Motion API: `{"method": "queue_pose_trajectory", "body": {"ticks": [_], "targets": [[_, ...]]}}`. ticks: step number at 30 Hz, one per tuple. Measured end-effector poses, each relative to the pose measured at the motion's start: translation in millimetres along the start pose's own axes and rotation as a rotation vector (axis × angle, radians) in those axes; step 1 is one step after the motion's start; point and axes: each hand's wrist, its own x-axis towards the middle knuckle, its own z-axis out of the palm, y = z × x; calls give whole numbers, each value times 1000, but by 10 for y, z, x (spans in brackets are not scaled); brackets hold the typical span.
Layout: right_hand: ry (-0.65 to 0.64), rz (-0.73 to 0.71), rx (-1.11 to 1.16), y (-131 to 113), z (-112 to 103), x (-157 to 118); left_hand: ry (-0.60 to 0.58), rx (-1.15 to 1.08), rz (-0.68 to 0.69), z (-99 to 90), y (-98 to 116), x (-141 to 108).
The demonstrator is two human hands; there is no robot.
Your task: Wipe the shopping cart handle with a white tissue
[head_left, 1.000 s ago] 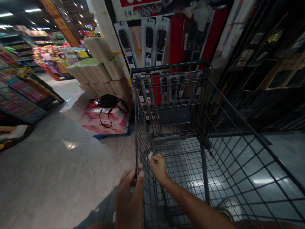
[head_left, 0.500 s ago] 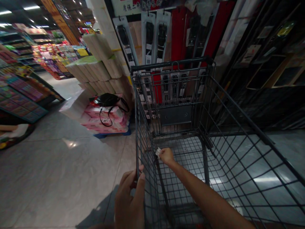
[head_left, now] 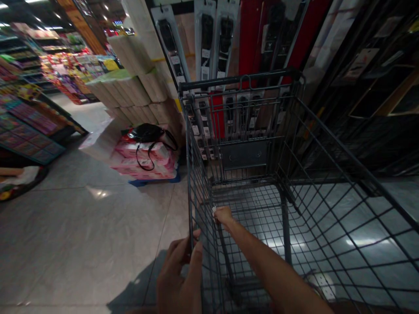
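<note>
A dark wire shopping cart [head_left: 347, 163] fills the middle and right of the view. Its left top rail runs between the thumb and fingers of my left hand [head_left: 180, 270], which is closed on it. Inside the basket, my right hand [head_left: 224, 215] is closed around a crumpled white tissue or cloth [head_left: 214, 211], held at the left mesh wall low down. Most of the white piece is hidden by my fingers, and I cannot tell whether it presses on the wires. My right forearm crosses over the basket floor.
Behind the cart hang packaged belts [head_left: 206, 43] on a display rack. To the left, pink packs [head_left: 144, 157] with a black bag [head_left: 147, 133] on top sit on a blue pallet [head_left: 153, 180], beside stacked paper rolls [head_left: 127, 91]. Grey tiled floor [head_left: 98, 235] extends at left.
My right hand has moved slightly left, closer to the mesh wall, and less of the white piece shows. My left hand stays on the rail. The view has shifted a little.
</note>
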Motion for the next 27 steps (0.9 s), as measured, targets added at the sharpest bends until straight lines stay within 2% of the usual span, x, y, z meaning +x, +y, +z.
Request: {"method": "queue_pose_trajectory", "body": {"ticks": [4,9,16,22,27], "targets": [[-46,82,90,-204,-18,-44,-2,24,10,27,20,-4],[-106,96,199,-539,-60,-148,18,92,87,13,66,63],[-144,75,274,-773,-87,-405,-42,325,227,-28,239,445],[-168,29,394,-906,-73,-531,-99,681,127,1,477,705],[-181,-90,415,-1168,11,-536,17,911,123,47,604,766]]}}
